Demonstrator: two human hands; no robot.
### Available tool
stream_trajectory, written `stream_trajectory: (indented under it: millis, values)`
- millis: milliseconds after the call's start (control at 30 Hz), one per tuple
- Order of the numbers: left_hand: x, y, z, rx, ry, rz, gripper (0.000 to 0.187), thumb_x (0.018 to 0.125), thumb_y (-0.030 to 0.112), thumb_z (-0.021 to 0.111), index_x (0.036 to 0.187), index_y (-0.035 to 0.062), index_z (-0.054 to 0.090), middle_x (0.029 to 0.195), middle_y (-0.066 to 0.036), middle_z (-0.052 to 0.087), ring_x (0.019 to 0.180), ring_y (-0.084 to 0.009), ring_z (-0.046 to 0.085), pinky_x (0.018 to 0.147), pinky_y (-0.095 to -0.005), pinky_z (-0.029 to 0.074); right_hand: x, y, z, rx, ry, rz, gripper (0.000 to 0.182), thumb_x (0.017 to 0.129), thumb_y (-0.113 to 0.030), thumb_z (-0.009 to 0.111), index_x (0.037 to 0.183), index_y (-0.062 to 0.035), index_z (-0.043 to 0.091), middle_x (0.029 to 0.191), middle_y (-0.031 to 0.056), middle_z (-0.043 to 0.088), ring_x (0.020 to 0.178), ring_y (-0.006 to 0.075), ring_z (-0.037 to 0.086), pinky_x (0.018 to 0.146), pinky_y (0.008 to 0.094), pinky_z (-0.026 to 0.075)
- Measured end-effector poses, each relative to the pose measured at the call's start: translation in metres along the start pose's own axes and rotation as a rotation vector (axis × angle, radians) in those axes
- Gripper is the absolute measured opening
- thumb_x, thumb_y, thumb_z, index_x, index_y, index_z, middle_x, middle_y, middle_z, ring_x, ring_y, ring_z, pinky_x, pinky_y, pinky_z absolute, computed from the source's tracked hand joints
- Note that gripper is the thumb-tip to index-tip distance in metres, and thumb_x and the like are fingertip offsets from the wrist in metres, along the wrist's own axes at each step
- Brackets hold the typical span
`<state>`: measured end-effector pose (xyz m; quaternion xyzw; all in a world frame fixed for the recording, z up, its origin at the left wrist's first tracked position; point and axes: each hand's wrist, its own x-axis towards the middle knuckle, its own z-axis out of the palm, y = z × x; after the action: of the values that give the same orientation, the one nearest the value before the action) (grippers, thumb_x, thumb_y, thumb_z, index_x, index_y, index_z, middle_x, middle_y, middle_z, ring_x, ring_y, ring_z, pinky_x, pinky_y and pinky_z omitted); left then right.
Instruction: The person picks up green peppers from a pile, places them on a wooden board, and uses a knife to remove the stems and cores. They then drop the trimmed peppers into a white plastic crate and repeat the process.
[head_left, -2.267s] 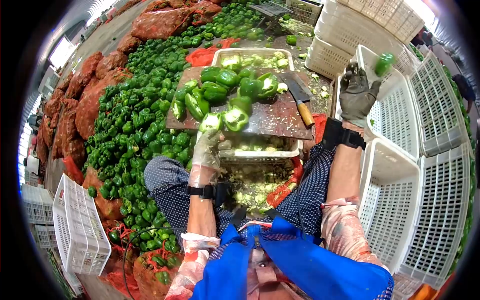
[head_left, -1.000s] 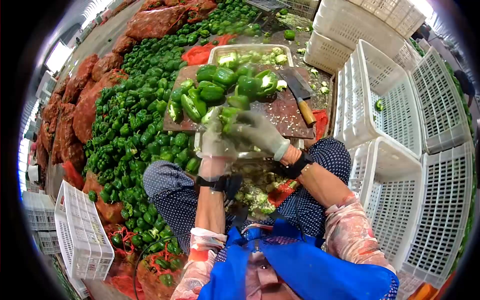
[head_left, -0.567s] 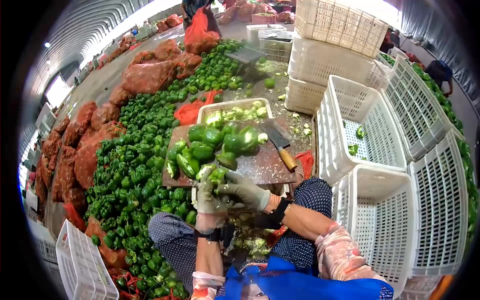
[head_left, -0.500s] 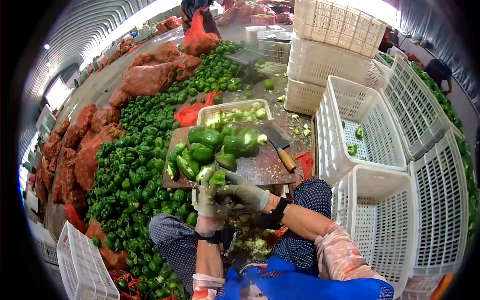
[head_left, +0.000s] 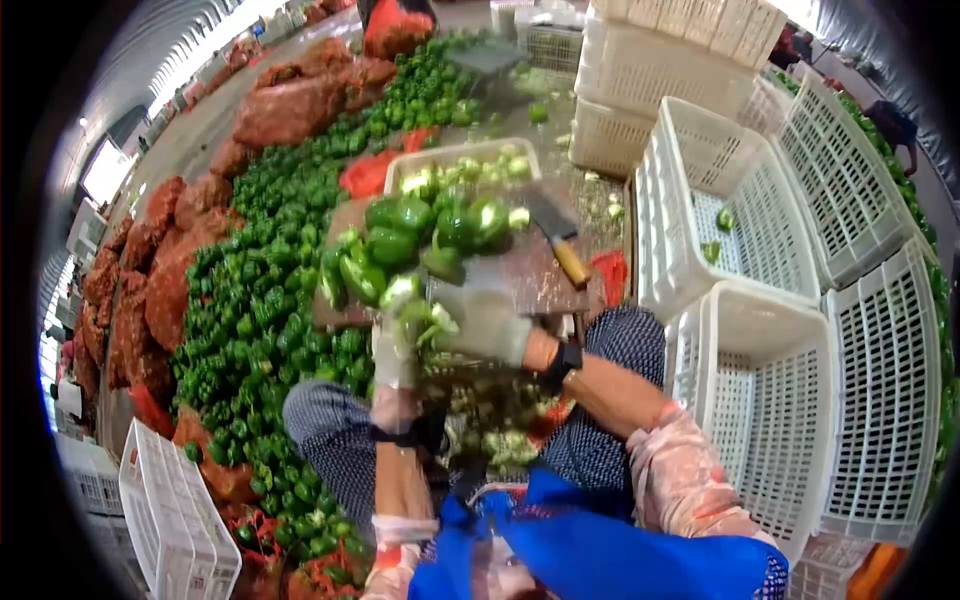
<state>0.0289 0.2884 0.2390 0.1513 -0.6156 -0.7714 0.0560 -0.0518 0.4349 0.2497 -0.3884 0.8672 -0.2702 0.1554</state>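
Both gloved hands meet at near edge of cutting board [head_left: 520, 275]. Left hand [head_left: 393, 350] and right hand [head_left: 487, 325] clamped together on one green pepper [head_left: 418, 315], cut pale side up; frame blurred, long axis cannot tell. More peppers heaped on board's far half. Cleaver [head_left: 555, 240] lies at board's right, handle pointing near-right. Floor left: large pepper pile [head_left: 270, 290], red mesh sacks [head_left: 290, 105]. Right: white crates [head_left: 760, 230]. Long arched hall.
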Motion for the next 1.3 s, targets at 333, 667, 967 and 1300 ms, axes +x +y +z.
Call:
stream_trajectory:
  millis: [333, 667, 967, 1300]
  values:
    - [-0.003, -0.03, -0.036, -0.859, -0.273, -0.024, 0.065, 0.087, 0.062, 0.052, 0.124, 0.0085, 0.055, 0.114, -0.015, 0.06, 0.104, -0.0375, 0.06, 0.06, -0.0441, 0.058, 0.018, 0.046, -0.006, 0.107, -0.054, -0.001, 0.069, 0.087, -0.031, 0.061, 0.146, -0.0173, 0.028, 0.135, 0.0245, 0.046, 0.107, 0.0338, 0.06, 0.09, 0.0461, 0.05]
    - [0.009, -0.028, 0.004, 0.029, -0.059, 0.014, 0.05, 0.09, 0.034, 0.059, 0.131, 0.0079, 0.048, 0.101, -0.005, 0.063, 0.082, -0.0162, 0.063, 0.062, -0.0275, 0.054, 0.017, 0.019, 0.004, -0.149, 0.05, -0.151, 0.047, 0.082, -0.014, 0.055, 0.129, -0.012, 0.05, 0.103, 0.0159, 0.063, 0.088, 0.027, 0.064, 0.078, 0.0405, 0.054]
    - [0.007, -0.016, -0.012, -0.135, 0.106, -0.103, 0.06, 0.092, 0.057, 0.046, 0.129, 0.0095, 0.05, 0.117, -0.01, 0.061, 0.096, -0.0215, 0.064, 0.074, -0.0344, 0.056, 0.006, 0.011, 0.02, 0.029, -0.103, -0.267, 0.062, 0.085, -0.046, 0.059, 0.129, -0.004, 0.047, 0.103, 0.024, 0.06, 0.087, 0.0359, 0.063, 0.078, 0.0442, 0.051]
    - [0.016, -0.024, 0.007, -0.273, -0.089, 0.088, 0.074, 0.083, 0.059, 0.06, 0.137, 0.0102, 0.046, 0.13, -0.014, 0.051, 0.112, -0.0266, 0.054, 0.088, -0.0435, 0.05, 0.008, 0.03, 0.012, 0.185, 0.092, -0.131, 0.044, 0.094, -0.029, 0.054, 0.132, -0.0081, 0.048, 0.085, 0.0133, 0.067, 0.071, 0.0266, 0.066, 0.066, 0.0386, 0.056]
